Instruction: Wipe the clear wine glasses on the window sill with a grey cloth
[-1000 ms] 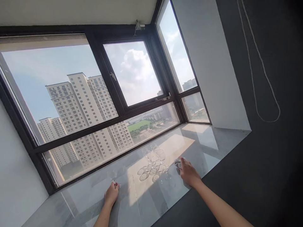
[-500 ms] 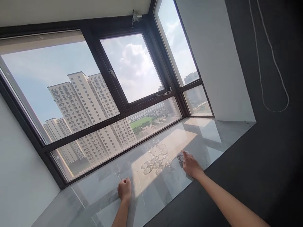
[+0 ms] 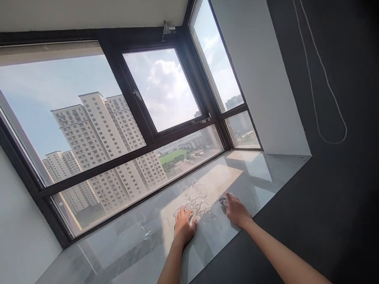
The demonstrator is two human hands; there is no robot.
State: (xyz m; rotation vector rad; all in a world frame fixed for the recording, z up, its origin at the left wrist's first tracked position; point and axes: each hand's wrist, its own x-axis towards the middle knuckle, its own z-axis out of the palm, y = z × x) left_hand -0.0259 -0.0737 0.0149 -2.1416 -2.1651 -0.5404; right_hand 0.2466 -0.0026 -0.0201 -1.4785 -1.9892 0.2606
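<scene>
Several clear wine glasses [image 3: 194,194] stand in a cluster on a glossy marble window sill [image 3: 254,177]. My left hand [image 3: 184,227] reaches into the near edge of the cluster with its fingers apart, close to a glass foot. One wine glass [image 3: 143,225] stands alone to the left, away from both hands. My right hand [image 3: 236,211] lies on a small grey cloth [image 3: 222,201] just right of the cluster, fingers curled over it.
A wide black-framed window [image 3: 154,140] runs along the back of the sill, looking out on tall buildings. A white wall [image 3: 260,79] closes the sill's right end. A beaded cord loop [image 3: 328,98] hangs on the dark wall at right.
My left hand let go of the single glass at left and moved right to the cluster of glasses. The right hand stayed on the cloth.
</scene>
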